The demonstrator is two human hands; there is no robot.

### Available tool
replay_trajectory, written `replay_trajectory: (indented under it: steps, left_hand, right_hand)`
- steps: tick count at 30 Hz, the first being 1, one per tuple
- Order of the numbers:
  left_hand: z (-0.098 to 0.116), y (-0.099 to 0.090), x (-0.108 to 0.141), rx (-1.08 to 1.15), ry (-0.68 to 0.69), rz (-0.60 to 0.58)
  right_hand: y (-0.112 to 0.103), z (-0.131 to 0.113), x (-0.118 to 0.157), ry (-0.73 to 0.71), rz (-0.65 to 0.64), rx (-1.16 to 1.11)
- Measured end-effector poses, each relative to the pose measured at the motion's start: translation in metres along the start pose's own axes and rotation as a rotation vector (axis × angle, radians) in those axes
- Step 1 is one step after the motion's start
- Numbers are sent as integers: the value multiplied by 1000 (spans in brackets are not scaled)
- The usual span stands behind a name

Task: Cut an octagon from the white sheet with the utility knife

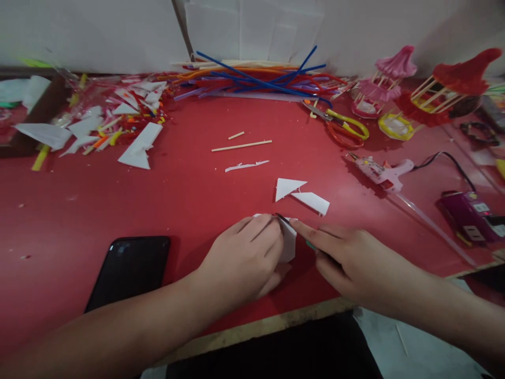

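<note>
My left hand [248,252] is closed on a white paper piece [289,243] near the table's front edge. From the right, my right hand [337,250] grips a small knife [282,218] with a dark blade, its index finger stretched along the top; a bit of green handle shows under the fingers. The blade lies against the paper's upper edge, beside my left knuckles. Much of the paper is hidden by my left hand. Just beyond are two white paper offcuts [311,201], and farther off a thin paper strip [246,166] and a wooden stick [241,146].
A black phone [132,268] lies at the left. Scissors [339,122], a pink glue gun [384,173] and a purple box [469,216] are at the right. Scraps [136,110], pipe cleaners [260,79] and small red and pink models [453,79] line the back.
</note>
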State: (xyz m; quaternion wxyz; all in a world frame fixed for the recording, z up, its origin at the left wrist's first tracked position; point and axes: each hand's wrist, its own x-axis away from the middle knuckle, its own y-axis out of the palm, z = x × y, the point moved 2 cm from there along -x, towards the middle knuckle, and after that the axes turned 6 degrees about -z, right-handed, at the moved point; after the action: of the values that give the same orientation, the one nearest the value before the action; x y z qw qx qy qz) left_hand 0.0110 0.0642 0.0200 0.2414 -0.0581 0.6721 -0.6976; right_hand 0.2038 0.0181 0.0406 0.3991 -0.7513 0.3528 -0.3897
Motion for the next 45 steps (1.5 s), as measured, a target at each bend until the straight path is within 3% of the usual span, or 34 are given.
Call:
replay_trajectory:
  steps: [14, 25, 33, 45]
  left_hand:
    - [1, 0, 1, 31, -17, 8]
    - [0, 1, 0, 35, -28, -29]
    - [-1, 2, 0, 14, -14, 5]
    - [0, 2, -1, 30, -22, -3]
  right_hand:
    - [11, -11, 5, 13, -18, 351]
    - [-10, -4, -2, -49, -35, 63]
    - [-4, -4, 1, -82, -59, 170]
    - [-2, -3, 3, -75, 31, 241]
